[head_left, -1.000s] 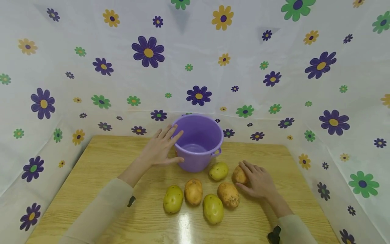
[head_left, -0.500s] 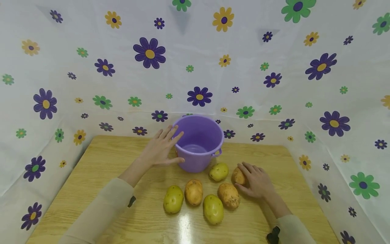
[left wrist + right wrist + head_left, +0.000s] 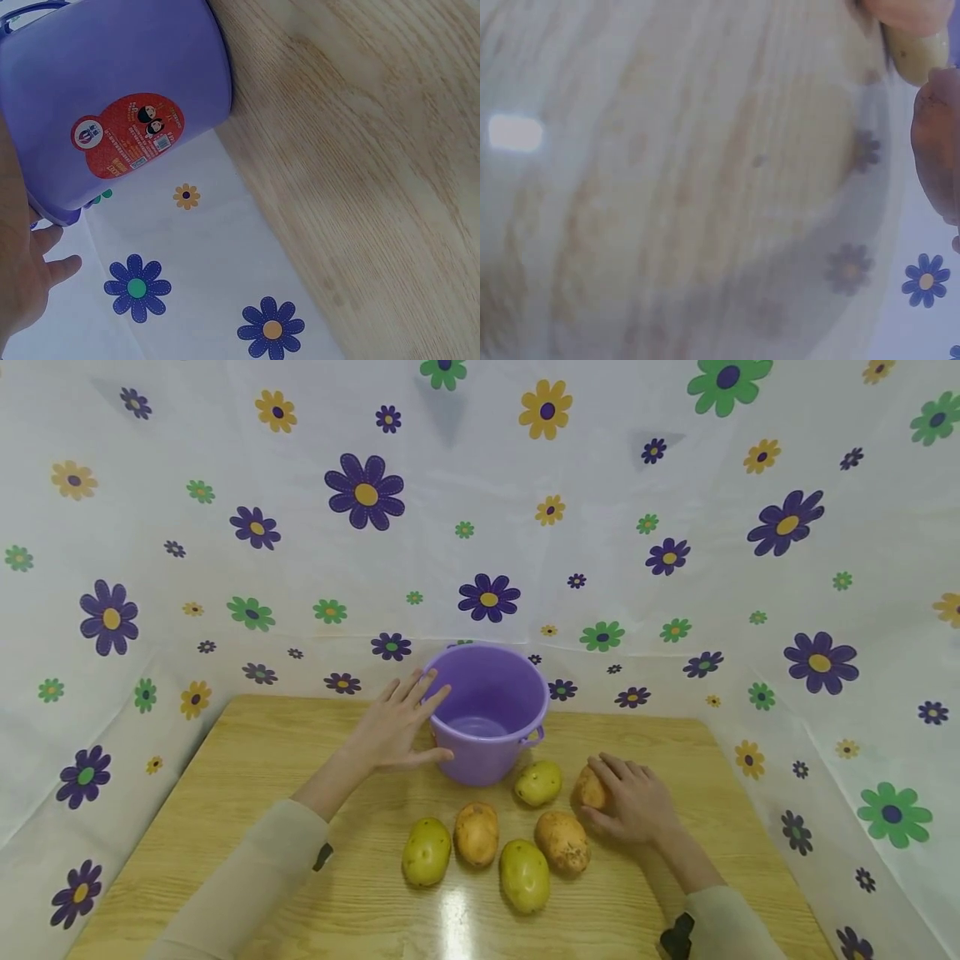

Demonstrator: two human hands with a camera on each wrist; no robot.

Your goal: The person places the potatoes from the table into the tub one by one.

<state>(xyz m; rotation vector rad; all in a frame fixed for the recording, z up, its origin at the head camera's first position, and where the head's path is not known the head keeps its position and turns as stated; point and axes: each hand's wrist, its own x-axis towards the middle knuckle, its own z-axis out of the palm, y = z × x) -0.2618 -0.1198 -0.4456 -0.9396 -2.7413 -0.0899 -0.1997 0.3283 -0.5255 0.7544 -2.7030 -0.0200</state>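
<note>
At the back of the table stands a purple bucket [image 3: 480, 758], its inside bare where it shows. My left hand [image 3: 392, 728] lies against its left side with fingers spread and straight, the tips at the rim. In the left wrist view the bucket's wall [image 3: 67, 97] carries a red label [image 3: 139, 135]. To the right, my right hand [image 3: 637, 800] holds a brown potato [image 3: 588, 788] low over the table, fingers over its top and thumb at its near side; much of it is covered. A yellow-green potato [image 3: 538, 783] sits between that hand and the bucket.
In front of the bucket lie two more yellow-green potatoes, a left one [image 3: 427, 852] and a nearer one [image 3: 525, 877], and two brown potatoes, one in the middle [image 3: 476, 835] and one beside my right thumb [image 3: 563, 842]. Flowered cloth [image 3: 600, 577] encloses the wooden table [image 3: 300, 902].
My right hand and the brown potato shift slightly towards me, then back away and a little to the right. The left hand, the bucket and the other potatoes stay put.
</note>
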